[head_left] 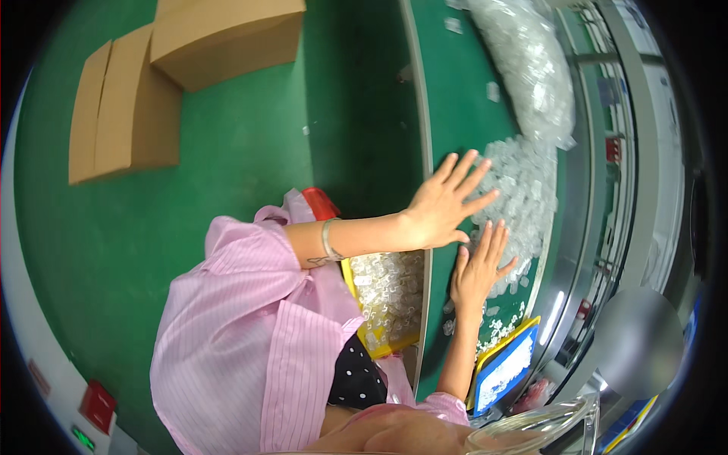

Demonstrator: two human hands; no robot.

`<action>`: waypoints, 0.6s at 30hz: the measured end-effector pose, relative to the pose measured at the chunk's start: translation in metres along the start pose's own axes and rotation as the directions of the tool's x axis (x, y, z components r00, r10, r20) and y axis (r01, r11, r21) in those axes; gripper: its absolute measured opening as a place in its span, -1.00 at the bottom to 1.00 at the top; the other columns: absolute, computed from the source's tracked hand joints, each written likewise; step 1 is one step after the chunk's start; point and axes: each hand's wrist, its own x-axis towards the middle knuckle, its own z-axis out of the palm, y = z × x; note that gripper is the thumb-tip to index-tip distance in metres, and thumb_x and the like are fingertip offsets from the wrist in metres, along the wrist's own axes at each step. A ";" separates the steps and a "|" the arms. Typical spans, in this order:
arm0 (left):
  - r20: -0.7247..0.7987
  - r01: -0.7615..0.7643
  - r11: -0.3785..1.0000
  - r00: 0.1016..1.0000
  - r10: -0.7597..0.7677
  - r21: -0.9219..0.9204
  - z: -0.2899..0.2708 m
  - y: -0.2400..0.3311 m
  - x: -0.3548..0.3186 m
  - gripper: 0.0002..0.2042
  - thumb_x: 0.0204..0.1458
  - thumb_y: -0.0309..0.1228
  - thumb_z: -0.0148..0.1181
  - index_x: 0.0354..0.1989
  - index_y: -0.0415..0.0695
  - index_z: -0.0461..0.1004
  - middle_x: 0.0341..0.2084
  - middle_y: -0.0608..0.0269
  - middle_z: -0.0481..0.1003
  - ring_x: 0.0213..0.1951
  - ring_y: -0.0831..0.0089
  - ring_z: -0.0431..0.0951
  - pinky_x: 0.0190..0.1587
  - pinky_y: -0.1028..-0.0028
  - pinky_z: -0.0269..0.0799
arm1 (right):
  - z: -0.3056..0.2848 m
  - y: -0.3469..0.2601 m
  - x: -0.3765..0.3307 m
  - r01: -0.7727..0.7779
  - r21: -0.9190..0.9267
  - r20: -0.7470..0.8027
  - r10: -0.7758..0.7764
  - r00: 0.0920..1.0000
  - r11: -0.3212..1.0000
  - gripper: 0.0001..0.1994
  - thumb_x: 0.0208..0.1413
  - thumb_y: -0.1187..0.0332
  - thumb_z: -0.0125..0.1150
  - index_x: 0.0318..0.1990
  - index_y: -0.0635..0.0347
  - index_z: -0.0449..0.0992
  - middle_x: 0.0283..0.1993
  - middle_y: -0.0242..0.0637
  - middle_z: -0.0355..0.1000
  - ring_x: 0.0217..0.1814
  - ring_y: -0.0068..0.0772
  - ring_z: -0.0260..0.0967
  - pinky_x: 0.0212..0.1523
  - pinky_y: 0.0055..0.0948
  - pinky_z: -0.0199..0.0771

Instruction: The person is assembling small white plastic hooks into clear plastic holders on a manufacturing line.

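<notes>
A spread of small clear plastic pieces point(523, 182) lies on the green tabletop. My left hand point(444, 205), with a bangle at its wrist, is stretched over the left edge of this spread, fingers wide apart and holding nothing. Close by on the near side, my right hand point(481, 269) rests at the pile's near left edge with its fingers extended and nothing gripped. Whether the fingertips press on the pieces I cannot tell. A large clear plastic bag point(531, 68), full of similar pieces, lies at the pile's far end.
Below my left forearm, a yellow bin point(351, 280) holds many clear pieces. A blue tray point(485, 383) with small white parts stands near my right forearm, beside loose white bits point(497, 334). Cardboard boxes point(227, 57) sit on the green floor. Metal rails point(580, 227) border the table's right side.
</notes>
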 end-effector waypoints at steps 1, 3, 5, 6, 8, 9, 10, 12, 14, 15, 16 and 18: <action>0.025 -0.005 1.000 1.000 0.005 0.026 0.003 0.001 0.001 -0.17 -0.07 0.22 0.09 0.36 0.09 0.09 0.37 -0.16 -0.14 0.38 -0.18 -0.20 0.33 -0.08 -0.22 | -0.001 0.002 -0.001 0.011 -0.060 0.001 -0.011 1.000 0.998 -0.34 0.16 0.16 0.03 0.39 0.10 0.02 0.50 -0.18 -0.20 0.55 -0.16 -0.32 0.36 0.17 -0.81; 0.066 -0.060 0.997 0.996 0.057 0.043 0.004 -0.003 0.006 -0.18 -0.06 0.22 0.08 0.36 0.08 0.09 0.38 -0.13 -0.13 0.38 -0.19 -0.20 0.32 -0.11 -0.23 | -0.010 0.004 -0.006 0.052 -0.009 -0.001 -0.052 0.999 0.999 -0.32 0.15 0.13 0.05 0.38 0.11 0.01 0.50 -0.17 -0.18 0.54 -0.15 -0.31 0.35 0.19 -0.82; 0.048 -0.130 0.991 0.990 0.129 0.017 0.008 -0.010 0.012 -0.16 -0.05 0.23 0.07 0.37 0.07 0.05 0.38 -0.10 -0.13 0.37 -0.20 -0.20 0.31 -0.16 -0.21 | -0.022 0.004 -0.013 0.009 0.092 -0.013 -0.007 1.000 0.996 -0.30 0.12 0.15 0.11 0.38 0.13 0.02 0.49 -0.16 -0.16 0.54 -0.13 -0.29 0.35 0.21 -0.82; 0.041 -0.186 0.983 0.982 0.186 -0.005 0.008 -0.015 0.017 -0.15 -0.05 0.23 0.06 0.38 0.06 0.02 0.38 -0.11 -0.14 0.37 -0.21 -0.21 0.30 -0.18 -0.21 | -0.028 0.006 -0.018 -0.013 0.098 -0.046 0.018 0.999 0.995 -0.31 0.12 0.17 0.12 0.37 0.14 0.03 0.48 -0.15 -0.15 0.53 -0.12 -0.28 0.35 0.21 -0.81; -0.006 -0.252 0.965 0.968 0.252 -0.070 0.002 -0.027 0.033 -0.15 -0.02 0.16 0.09 0.39 0.04 -0.06 0.37 -0.14 -0.16 0.37 -0.21 -0.18 0.28 -0.21 -0.17 | -0.040 0.015 -0.031 -0.059 0.107 -0.087 0.068 0.994 0.992 -0.32 0.12 0.19 0.12 0.36 0.16 0.04 0.48 -0.14 -0.13 0.53 -0.11 -0.26 0.35 0.21 -0.79; -0.067 -0.197 0.972 0.979 0.190 -0.125 0.002 -0.031 0.044 -0.19 -0.01 -0.01 0.19 0.37 -0.04 -0.02 0.34 -0.17 -0.09 0.34 -0.20 -0.09 0.29 -0.12 -0.08 | -0.045 0.021 -0.041 -0.102 0.127 -0.128 0.118 0.985 0.987 -0.35 0.12 0.23 0.13 0.34 0.18 0.06 0.47 -0.13 -0.11 0.52 -0.09 -0.24 0.35 0.20 -0.76; -0.197 -0.185 0.957 0.970 0.142 -0.223 0.005 -0.044 0.058 -0.32 0.09 -0.10 0.12 0.30 -0.18 0.06 0.25 -0.29 0.02 0.29 -0.26 0.00 0.28 -0.07 -0.03 | -0.048 0.025 -0.048 -0.132 0.152 -0.170 0.157 0.973 0.980 -0.37 0.12 0.28 0.13 0.33 0.19 0.09 0.46 -0.12 -0.09 0.52 -0.08 -0.22 0.36 0.19 -0.72; -0.333 -0.049 0.977 0.943 -0.023 -0.207 0.014 -0.065 0.092 -0.50 0.12 -0.37 0.08 0.19 -0.34 0.14 0.18 -0.40 0.07 0.24 -0.27 0.08 0.28 0.03 0.05 | -0.053 0.037 -0.071 -0.214 0.159 -0.173 0.241 0.955 0.964 -0.40 0.12 0.32 0.12 0.32 0.20 0.11 0.45 -0.10 -0.07 0.51 -0.06 -0.20 0.36 0.19 -0.70; -0.337 -0.030 0.998 0.941 0.012 -0.049 0.018 -0.093 0.120 -0.54 0.10 -0.43 0.07 0.16 -0.35 0.19 0.18 -0.35 0.09 0.25 -0.24 0.09 0.28 0.05 0.07 | -0.057 0.042 -0.090 -0.298 0.168 -0.143 0.323 0.936 0.940 -0.48 0.14 0.39 0.08 0.27 0.21 0.18 0.43 -0.07 -0.04 0.50 -0.04 -0.18 0.36 0.18 -0.63; -0.307 -0.024 0.997 0.951 0.043 0.067 0.019 -0.103 0.132 -0.55 0.09 -0.43 0.07 0.14 -0.35 0.21 0.18 -0.31 0.12 0.25 -0.21 0.11 0.28 0.08 0.08 | -0.056 0.044 -0.099 -0.302 0.179 -0.151 0.330 0.932 0.936 -0.48 0.14 0.39 0.08 0.27 0.21 0.18 0.43 -0.07 -0.04 0.50 -0.04 -0.18 0.36 0.18 -0.63; -0.303 -0.032 0.996 0.952 0.055 0.080 0.015 -0.107 0.139 -0.55 0.09 -0.43 0.07 0.14 -0.35 0.21 0.18 -0.31 0.12 0.25 -0.21 0.11 0.28 0.08 0.08 | -0.055 0.046 -0.108 -0.335 0.178 -0.135 0.360 0.923 0.925 -0.52 0.16 0.39 0.05 0.25 0.20 0.21 0.42 -0.10 -0.02 0.51 -0.07 -0.19 0.37 0.15 -0.58; -0.074 -0.042 0.999 0.996 0.040 -0.014 0.008 -0.113 0.147 -0.55 0.10 -0.46 0.07 0.18 -0.29 0.20 0.20 -0.15 0.18 0.25 -0.06 0.15 0.28 0.16 0.12 | -0.048 0.048 -0.122 -0.377 0.196 -0.126 0.405 0.906 0.905 -0.59 0.18 0.39 0.03 0.19 0.21 0.28 0.41 -0.12 0.02 0.50 -0.09 -0.17 0.38 0.11 -0.52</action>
